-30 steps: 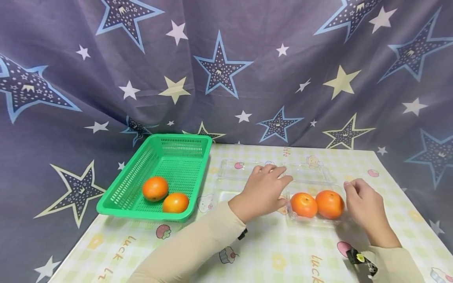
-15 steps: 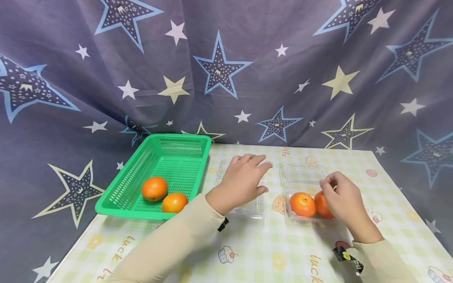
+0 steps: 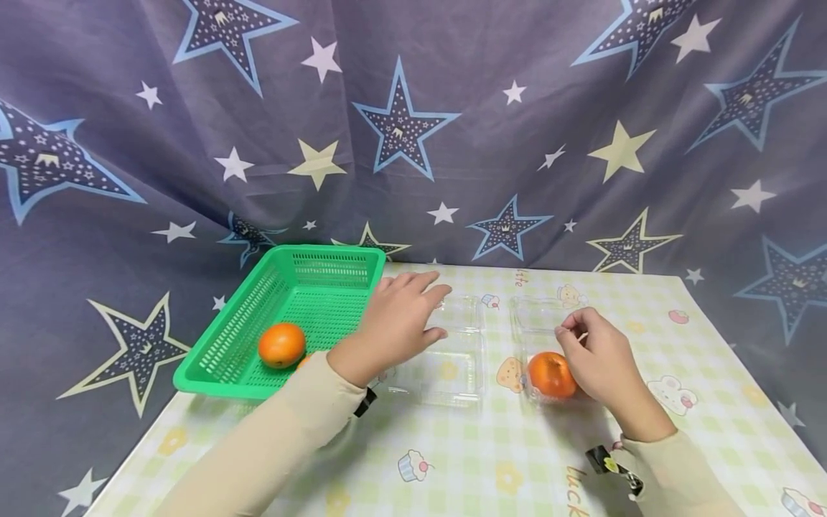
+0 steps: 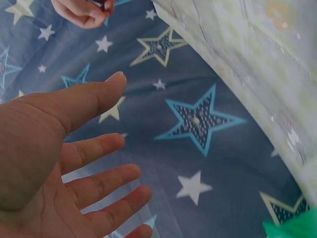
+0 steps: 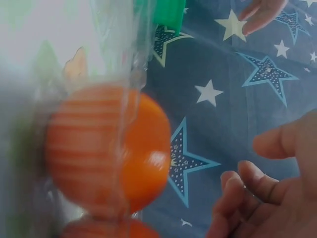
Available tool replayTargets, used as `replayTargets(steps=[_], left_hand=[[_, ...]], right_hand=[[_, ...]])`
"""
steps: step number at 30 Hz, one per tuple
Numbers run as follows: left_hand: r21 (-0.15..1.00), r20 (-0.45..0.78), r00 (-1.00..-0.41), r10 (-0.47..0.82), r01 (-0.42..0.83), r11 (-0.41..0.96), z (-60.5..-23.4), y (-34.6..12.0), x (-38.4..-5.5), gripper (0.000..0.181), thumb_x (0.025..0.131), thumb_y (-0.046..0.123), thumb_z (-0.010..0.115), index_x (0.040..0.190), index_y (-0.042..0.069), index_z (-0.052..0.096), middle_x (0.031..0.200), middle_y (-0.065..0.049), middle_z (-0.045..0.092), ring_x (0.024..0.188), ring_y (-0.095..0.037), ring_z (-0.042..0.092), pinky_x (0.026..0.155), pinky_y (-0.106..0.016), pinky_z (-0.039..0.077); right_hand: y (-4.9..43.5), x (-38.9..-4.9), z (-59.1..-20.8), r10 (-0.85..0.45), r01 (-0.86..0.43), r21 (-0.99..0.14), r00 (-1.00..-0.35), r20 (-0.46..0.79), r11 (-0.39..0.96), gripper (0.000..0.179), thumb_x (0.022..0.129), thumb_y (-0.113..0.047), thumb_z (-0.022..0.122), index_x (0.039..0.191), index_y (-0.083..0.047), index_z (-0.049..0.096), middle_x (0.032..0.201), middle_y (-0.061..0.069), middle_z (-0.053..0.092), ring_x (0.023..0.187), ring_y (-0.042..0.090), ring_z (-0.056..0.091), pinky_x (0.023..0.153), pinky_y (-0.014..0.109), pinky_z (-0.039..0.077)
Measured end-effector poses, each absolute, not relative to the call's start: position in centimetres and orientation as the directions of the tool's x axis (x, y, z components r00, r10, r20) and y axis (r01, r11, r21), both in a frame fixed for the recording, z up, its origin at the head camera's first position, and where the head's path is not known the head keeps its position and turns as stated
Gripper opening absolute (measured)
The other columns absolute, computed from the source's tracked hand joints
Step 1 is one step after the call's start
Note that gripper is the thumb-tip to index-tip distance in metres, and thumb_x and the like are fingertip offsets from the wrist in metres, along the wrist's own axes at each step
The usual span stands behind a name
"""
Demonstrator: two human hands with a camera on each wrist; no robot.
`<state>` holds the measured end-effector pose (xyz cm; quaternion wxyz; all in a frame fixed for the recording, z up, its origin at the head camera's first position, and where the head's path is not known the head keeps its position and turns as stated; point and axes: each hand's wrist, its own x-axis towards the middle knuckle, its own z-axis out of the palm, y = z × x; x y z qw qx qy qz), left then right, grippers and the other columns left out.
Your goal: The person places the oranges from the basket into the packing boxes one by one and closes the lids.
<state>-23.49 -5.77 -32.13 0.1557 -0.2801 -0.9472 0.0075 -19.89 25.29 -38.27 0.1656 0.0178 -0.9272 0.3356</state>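
In the head view my left hand [image 3: 400, 319] hovers over the left clear plastic box [image 3: 474, 380], fingers spread and holding nothing. The left wrist view shows the same spread fingers and thumb, with nothing in them. My right hand [image 3: 601, 355] is above the right clear plastic box [image 3: 539, 310], whose lid part lies back. Its fingers are loosely bent, the thumb apart from them, and hold nothing. One orange [image 3: 552, 374] shows in that box; a second orange [image 5: 109, 228] is hidden by the hand in the head view and appears at the right wrist view's bottom edge.
A green basket [image 3: 375, 287] stands at the table's left. In it lies an orange [image 3: 282, 345], with another mostly covered by my left sleeve. A star-patterned curtain [image 3: 400, 208] hangs behind the checked tablecloth [image 3: 478, 445].
My left hand has moved left, from between the boxes towards the basket, now covering part of one basket orange. My right hand has moved left over the right box, hiding one orange.
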Motion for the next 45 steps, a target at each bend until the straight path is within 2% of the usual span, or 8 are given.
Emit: replayTargets(steps=[16,28,33,45], left_hand=[[-0.068,0.335,-0.834,0.439,0.443,0.894,-31.2,-12.9,-23.6,0.071,0.084,0.047,0.084,0.145,0.018,0.060,0.155,-0.008,0.053,0.135,-0.035,0.054,0.100,-0.057,0.046],[-0.042,0.346,-0.865,0.365,0.374,0.926,-30.8,-17.4,-24.7,0.068,0.086,0.043,0.083,0.144,0.017,0.060,0.155,-0.013,0.052,0.134,-0.041,0.053,0.097,-0.061,0.046],[-0.026,0.320,-0.890,0.323,0.333,0.943,-30.6,-18.5,-25.2,0.069,0.087,0.045,0.082,0.145,0.017,0.059,0.156,-0.013,0.051,0.136,-0.042,0.051,0.099,-0.062,0.044],[0.019,0.251,-0.941,0.225,0.237,0.971,-31.5,-21.4,-26.7,0.070,0.087,0.044,0.081,0.147,0.017,0.057,0.155,-0.017,0.050,0.135,-0.045,0.050,0.099,-0.066,0.043]], right_hand=[[21.7,-20.3,-38.0,0.013,-0.164,-0.656,-0.967,0.256,0.736,0.017,0.102,-0.025,0.056,0.109,-0.010,0.058,0.092,0.006,0.062,0.074,0.019,0.055,0.070,0.032,0.044],[19.6,-20.5,-39.6,-0.084,-0.204,-0.653,-0.974,0.211,0.729,0.020,0.099,-0.023,0.062,0.113,-0.008,0.058,0.092,0.003,0.060,0.072,0.015,0.057,0.070,0.031,0.047],[18.9,-20.6,-39.7,-0.104,-0.225,-0.646,-0.970,0.220,0.729,0.018,0.098,-0.021,0.063,0.111,-0.009,0.058,0.091,0.003,0.060,0.071,0.014,0.057,0.071,0.032,0.047],[18.2,-20.9,-40.8,-0.136,-0.197,-0.605,-0.980,0.145,0.771,0.025,0.097,-0.024,0.062,0.114,-0.006,0.059,0.088,0.003,0.062,0.070,0.016,0.054,0.069,0.032,0.047]])
